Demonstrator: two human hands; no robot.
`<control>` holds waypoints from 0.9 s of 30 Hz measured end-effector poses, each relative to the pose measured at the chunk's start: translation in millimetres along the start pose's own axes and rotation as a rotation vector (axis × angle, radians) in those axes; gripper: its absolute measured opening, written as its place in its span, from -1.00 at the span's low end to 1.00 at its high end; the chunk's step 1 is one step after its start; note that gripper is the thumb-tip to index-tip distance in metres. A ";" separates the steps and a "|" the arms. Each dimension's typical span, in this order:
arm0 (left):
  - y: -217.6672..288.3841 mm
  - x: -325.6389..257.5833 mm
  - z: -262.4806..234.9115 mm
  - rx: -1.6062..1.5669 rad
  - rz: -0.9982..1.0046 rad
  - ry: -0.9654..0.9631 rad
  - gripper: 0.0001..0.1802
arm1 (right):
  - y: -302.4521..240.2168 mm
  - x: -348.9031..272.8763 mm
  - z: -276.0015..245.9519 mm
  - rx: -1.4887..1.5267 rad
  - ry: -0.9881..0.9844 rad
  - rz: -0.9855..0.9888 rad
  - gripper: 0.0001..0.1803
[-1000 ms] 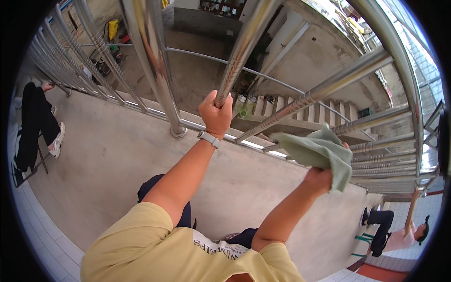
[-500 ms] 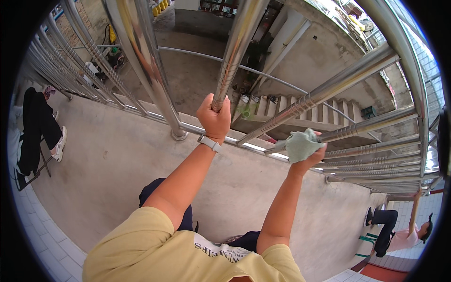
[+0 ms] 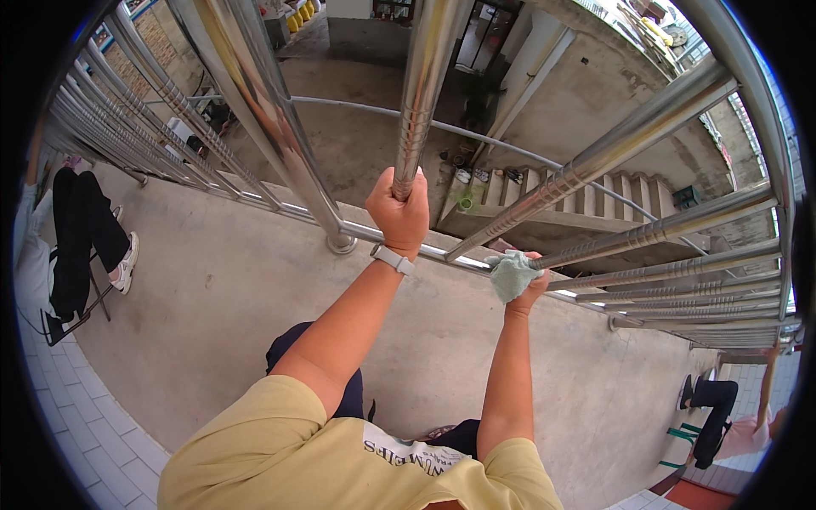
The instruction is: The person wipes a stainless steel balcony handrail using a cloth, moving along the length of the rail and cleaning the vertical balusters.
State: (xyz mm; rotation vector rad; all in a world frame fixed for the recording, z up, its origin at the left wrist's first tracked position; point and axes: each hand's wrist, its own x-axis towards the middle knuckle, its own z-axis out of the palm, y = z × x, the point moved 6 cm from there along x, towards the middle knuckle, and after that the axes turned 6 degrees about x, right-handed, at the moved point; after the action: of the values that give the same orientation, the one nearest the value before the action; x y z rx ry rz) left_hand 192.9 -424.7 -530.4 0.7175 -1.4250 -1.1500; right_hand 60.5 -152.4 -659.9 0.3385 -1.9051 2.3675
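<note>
My left hand [image 3: 399, 212] is closed in a fist around an upright shiny metal railing bar [image 3: 416, 110], low down near the bottom rail [image 3: 363, 231]. A pale watch [image 3: 393, 258] sits on that wrist. My right hand [image 3: 533, 289] is closed on a light green cloth [image 3: 512, 275], which is wrapped about the foot of another railing bar [image 3: 646, 231] to the right. Part of the cloth hangs loose toward me, and it hides most of my right fingers. Between my hands stands a further bar [image 3: 586, 174] that neither touches.
A thick railing post [image 3: 263, 119] stands left of my hands. Beyond the railing, a lower yard [image 3: 340, 140] and concrete stairs [image 3: 586, 191] show. One person [image 3: 85, 221] sits at the left; another [image 3: 722, 416] sits at the right, reaching to the railing. Concrete floor [image 3: 425, 340] lies beneath me.
My right hand and the cloth have slid down the bar to its foot, closer to the bottom rail. My left hand keeps its grip; the whole view has shifted slightly.
</note>
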 end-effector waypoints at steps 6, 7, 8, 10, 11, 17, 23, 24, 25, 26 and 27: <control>-0.5 -0.1 -0.9 0.001 0.010 0.000 -0.68 | 27.3 -8.4 -3.8 0.073 -0.048 0.063 -0.86; -1.2 0.3 -1.9 0.003 0.009 0.005 -0.68 | 28.5 -9.1 -4.5 -0.005 -0.043 0.042 -0.85; -0.7 0.3 -1.5 0.001 0.013 -0.001 -0.67 | 32.0 -9.8 -6.1 -0.007 -0.046 0.042 -0.85; -0.3 0.7 -2.1 0.001 0.014 -0.004 -0.66 | 41.5 -12.0 -7.0 -0.034 -0.046 0.054 -0.89; -0.8 0.0 -0.4 -0.002 0.011 -0.011 -0.65 | 48.6 -12.2 -11.3 -0.038 -0.046 0.052 -0.89; -0.7 -0.7 2.5 -0.006 0.051 -0.005 -0.65 | 59.5 -11.3 -23.3 -0.305 -0.070 -0.066 -0.88; -3.6 3.1 -2.6 0.014 0.048 -0.004 -0.65 | 52.7 -22.4 -18.0 0.046 -0.012 0.296 -0.82; -1.8 1.6 1.3 0.016 0.040 -0.019 -0.65 | 55.9 -17.3 -26.8 0.050 -0.006 0.317 -0.82; 0.2 -0.5 4.5 0.001 0.033 -0.018 -0.65 | 58.4 -12.6 -36.5 0.054 0.000 0.338 -0.82; -0.6 0.5 3.2 0.008 0.034 -0.028 -0.65 | 55.8 -13.8 -31.0 0.054 -0.007 0.339 -0.82; -2.0 1.4 2.6 0.015 0.033 -0.039 -0.66 | 42.0 -14.5 -24.5 -0.075 0.019 0.229 -0.86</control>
State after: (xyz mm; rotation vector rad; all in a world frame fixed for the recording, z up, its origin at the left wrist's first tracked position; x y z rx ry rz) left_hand 189.7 -426.0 -531.4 0.6825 -1.4744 -1.1339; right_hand 63.2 -136.8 -708.2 0.0962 -2.1207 2.4150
